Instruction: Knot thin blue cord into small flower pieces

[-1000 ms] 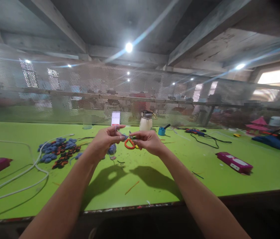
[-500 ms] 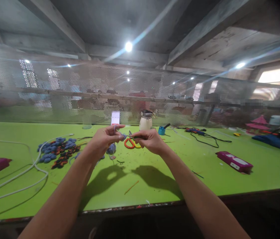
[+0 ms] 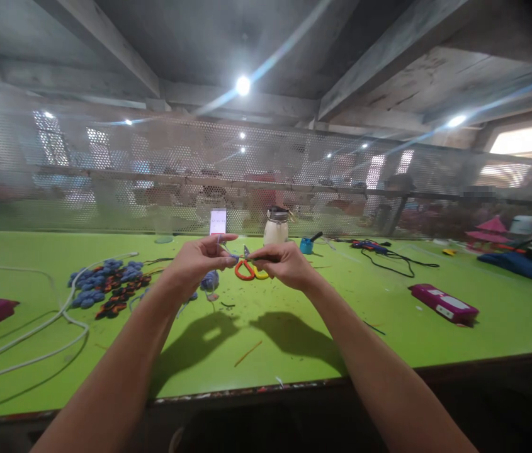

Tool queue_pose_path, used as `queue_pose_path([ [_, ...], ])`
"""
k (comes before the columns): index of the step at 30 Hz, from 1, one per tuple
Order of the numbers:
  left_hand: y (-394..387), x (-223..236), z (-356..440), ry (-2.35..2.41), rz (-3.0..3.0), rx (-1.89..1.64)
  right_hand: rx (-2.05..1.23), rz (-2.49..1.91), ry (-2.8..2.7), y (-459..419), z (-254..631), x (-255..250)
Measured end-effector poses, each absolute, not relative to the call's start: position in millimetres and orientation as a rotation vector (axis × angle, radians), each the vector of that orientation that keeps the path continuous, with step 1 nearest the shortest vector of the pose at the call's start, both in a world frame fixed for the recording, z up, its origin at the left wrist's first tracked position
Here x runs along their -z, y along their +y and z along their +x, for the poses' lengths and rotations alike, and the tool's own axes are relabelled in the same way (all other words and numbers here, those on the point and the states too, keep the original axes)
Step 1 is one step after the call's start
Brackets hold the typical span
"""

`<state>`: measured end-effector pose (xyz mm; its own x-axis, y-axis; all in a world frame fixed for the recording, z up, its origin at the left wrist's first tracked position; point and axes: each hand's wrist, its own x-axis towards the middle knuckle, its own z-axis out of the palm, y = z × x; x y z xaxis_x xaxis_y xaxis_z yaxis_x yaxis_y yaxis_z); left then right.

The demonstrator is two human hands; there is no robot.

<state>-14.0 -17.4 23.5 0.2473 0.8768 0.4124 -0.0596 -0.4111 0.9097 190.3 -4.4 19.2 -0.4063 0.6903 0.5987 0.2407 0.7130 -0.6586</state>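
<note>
Green tabletop [image 3: 520, 314], front edge [image 3: 247, 391] beneath forearms [image 3: 364, 340], left fingers [image 3: 221, 262] pinching yarn [image 3: 235, 257], right fingers [image 3: 266, 252] pressed together

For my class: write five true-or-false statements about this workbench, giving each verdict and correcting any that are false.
1. The left hand and the right hand are both raised above the green table. True.
2. The right hand is spread wide open. False: its thumb and fingers are pinched together; what they grip is too small to make out.
3. A strand of blue yarn passes over a finger of the left hand. True.
4. The scissors, with one red and one yellow handle, lie nearer the person than the pale bottle. True.
5. The pale bottle lies on its side. False: it stands upright.
</note>
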Motion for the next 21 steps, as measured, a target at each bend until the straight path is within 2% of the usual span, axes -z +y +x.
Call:
queue_pose_path([
  [21, -12.7, -19.8, -12.5, 0.796, 1.615, -1.346, -0.458, -0.697, -2.022, -5.0, 194.4, -23.4],
])
